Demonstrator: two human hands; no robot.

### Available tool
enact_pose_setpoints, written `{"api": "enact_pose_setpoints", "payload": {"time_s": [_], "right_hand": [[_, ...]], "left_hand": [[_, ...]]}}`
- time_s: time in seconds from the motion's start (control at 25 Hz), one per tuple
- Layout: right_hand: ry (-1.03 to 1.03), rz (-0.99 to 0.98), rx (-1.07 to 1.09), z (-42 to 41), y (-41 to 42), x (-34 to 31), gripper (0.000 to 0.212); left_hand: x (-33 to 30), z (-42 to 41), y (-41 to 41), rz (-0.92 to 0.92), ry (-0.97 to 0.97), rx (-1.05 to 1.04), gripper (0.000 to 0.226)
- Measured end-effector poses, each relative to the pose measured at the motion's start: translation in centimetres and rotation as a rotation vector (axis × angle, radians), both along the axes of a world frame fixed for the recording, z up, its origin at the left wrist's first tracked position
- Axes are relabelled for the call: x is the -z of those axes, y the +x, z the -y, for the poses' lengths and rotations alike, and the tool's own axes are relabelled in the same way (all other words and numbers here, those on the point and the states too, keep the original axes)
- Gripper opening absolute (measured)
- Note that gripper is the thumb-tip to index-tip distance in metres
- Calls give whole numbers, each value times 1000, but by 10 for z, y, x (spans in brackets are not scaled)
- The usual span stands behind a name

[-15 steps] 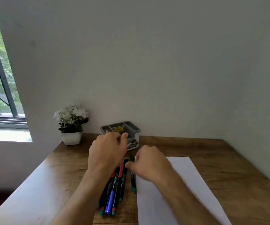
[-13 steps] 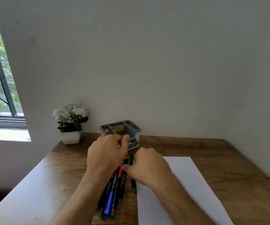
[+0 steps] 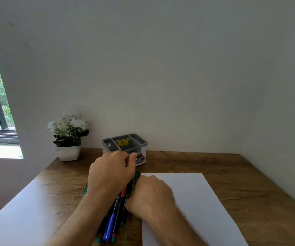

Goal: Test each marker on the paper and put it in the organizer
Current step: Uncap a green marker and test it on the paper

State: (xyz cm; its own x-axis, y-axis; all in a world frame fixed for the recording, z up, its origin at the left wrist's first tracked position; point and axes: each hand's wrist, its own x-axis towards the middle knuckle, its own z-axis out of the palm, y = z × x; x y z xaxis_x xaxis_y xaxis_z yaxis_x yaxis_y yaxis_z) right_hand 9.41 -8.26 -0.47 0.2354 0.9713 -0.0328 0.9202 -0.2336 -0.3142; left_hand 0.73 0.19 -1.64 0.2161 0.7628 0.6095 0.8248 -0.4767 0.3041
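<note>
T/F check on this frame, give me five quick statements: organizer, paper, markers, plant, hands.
1. The organizer stands against the wall at the back of the table. True.
2. The paper is covered in marker scribbles. False: it shows no marks.
3. The markers lie left of the paper. True.
4. The potted plant sits right of the organizer. False: it sits left of it.
5. The left hand and right hand rest flat on the paper. False: both are over the markers, fingers curled.
</note>
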Motion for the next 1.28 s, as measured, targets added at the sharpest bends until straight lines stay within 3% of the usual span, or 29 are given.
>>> {"api": "enact_pose_setpoints", "payload": {"time_s": [0.4,0.6,0.76,0.96,1.16,1.28], "right_hand": [[-76,-21,96,-6,3,8,37],[22,-63,124,-5,7,4,25],[121,-88,163,2,25,-14,24],[324,-186,15,18,55,-32,21],[230,-300,-40,35,87,-35,13],[150,-333,-6,40,101,-28,8]], "left_hand": [[-1,5,4,81,-73,44,46],[0,6,4,175,-123,99,36],[1,4,6,429,-112,179,12],[3,3,14,750,-393,340,23],[2,16,19,1176,-633,448,21],[3,21,22,1253,-811,464,14]]}}
